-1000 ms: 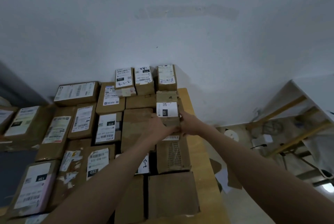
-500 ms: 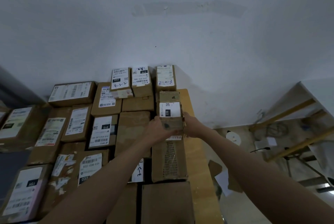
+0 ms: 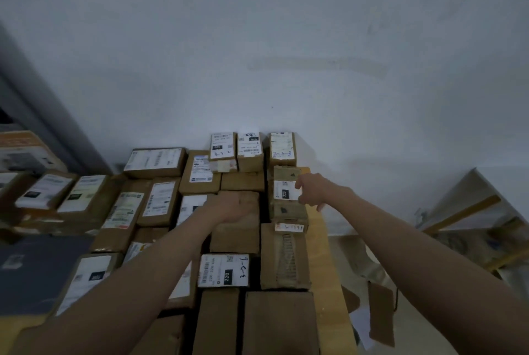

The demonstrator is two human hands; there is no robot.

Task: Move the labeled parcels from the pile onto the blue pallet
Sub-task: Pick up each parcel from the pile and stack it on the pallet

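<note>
Head view: cardboard parcels [image 3: 234, 223] with white labels lie packed side by side in rows on a wooden desk [image 3: 326, 254] against a pale wall [image 3: 286, 39]. The left hand [image 3: 232, 208] rests palm down on a plain brown box in the middle of the rows, fingers [image 3: 249, 207] loose and grasping nothing. The right hand [image 3: 312, 190] is at the right edge of a small box [image 3: 286, 197] near the desk's right side, whose label reads 220; its fingers are spread and released, just touching or beside the label, not gripping. That small box sits on top of a longer box [image 3: 284, 257]. Nearer the camera lies another 220 label [image 3: 223, 270]. No blue pallet can be made out.
</note>
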